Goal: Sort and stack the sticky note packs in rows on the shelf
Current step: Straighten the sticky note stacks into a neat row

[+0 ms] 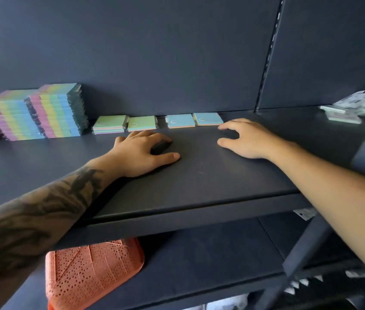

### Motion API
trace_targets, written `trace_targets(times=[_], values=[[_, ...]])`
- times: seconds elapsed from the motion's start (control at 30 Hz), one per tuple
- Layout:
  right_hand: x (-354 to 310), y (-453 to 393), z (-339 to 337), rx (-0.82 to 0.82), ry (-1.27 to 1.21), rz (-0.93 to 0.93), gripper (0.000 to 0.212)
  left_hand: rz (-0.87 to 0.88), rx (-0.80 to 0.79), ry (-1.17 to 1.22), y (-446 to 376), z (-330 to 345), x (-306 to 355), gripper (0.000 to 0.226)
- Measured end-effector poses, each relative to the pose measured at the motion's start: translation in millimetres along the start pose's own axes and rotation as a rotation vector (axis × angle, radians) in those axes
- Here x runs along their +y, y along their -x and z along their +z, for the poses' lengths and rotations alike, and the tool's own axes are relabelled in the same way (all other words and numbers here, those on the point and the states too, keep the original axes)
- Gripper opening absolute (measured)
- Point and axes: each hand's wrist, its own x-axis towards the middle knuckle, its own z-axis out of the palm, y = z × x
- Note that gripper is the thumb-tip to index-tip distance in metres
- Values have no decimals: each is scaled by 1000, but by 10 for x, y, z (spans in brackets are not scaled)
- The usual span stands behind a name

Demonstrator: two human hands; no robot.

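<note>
Hands first, from the head cam: my left hand (142, 151) and right hand (247, 139) both rest loosely spread on the dark shelf (199, 175), holding nothing, just in front of four small packs (158, 121) lined up along the back wall. Guessing that's the start of a new row, with the tall rainbow stacks (42, 113) parked left and a loose pile (354, 106) far right waiting.

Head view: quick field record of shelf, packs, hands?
shelf: dark shelf
back row: four small packs side by side at the back wall
left stacks: tall striped stacks
far right: loose pile
left hand: empty, resting on shelf
right hand: empty, near the rightmost pack
below: orange basket
</note>
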Motion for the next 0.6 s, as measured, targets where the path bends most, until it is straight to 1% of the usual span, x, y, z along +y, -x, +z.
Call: trace_targets(times=[0.1, 0.2, 0.27, 0.33, 0.43, 0.53, 0.6], values=[[-66, 412, 36, -48, 100, 41, 60, -6, -36, -25, 65, -43, 55, 74], [-196, 699, 4, -110, 202, 82, 65, -59, -107, -58, 217, -50, 123, 76], [-254, 880, -1, -124, 221, 89, 66, -56, -121, -75, 388, -38, 167, 80], [-264, 1042, 9, -116, 228, 84, 66, -38, -100, -77, 586, -39, 198, 78], [-223, 1246, 62, -90, 252, 66, 64, -56, -88, -90, 812, -37, 248, 76], [-183, 1452, 141, -40, 242, 23, 62, -95, -71, -108, 922, 11, 378, 80], [-115, 1618, 151, -19, 238, -19, 63, -118, -55, -118, 1031, 57, 575, 91]])
